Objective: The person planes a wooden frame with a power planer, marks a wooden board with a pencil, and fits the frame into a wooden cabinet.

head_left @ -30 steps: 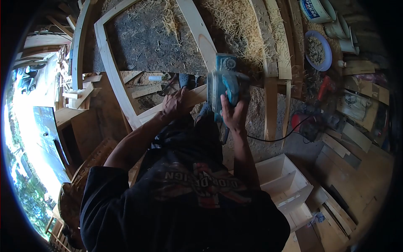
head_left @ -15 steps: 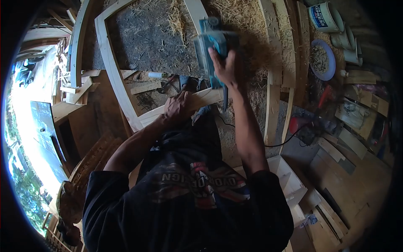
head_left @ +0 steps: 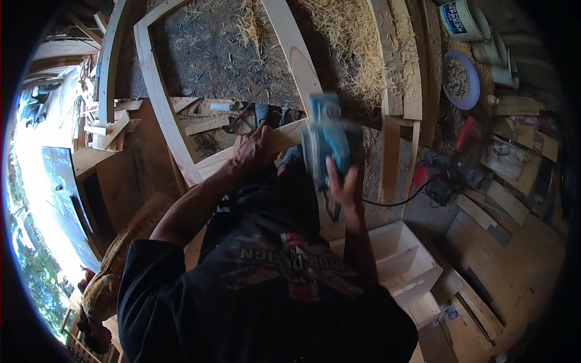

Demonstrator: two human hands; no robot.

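Note:
A pale wooden frame (head_left: 158,100) with a curved middle rail (head_left: 299,51) lies over a floor of wood shavings. My left hand (head_left: 254,151) presses down on the frame's near rail (head_left: 212,164). My right hand (head_left: 344,180) grips the handle of a blue electric planer (head_left: 327,136). The planer sits at the near end of the middle rail, where it meets the near rail. Its black cord (head_left: 393,199) trails off to the right.
Heaps of shavings (head_left: 351,36) cover the floor. Upright boards (head_left: 399,91) stand to the right. A white bucket (head_left: 460,18) and a blue-rimmed dish (head_left: 460,78) lie at top right. White box shelving (head_left: 411,266) sits at lower right, wood offcuts (head_left: 200,124) under the frame.
The planer and my right hand have come back along the middle rail toward me, from its far stretch to its near end. My left hand has stayed on the near rail.

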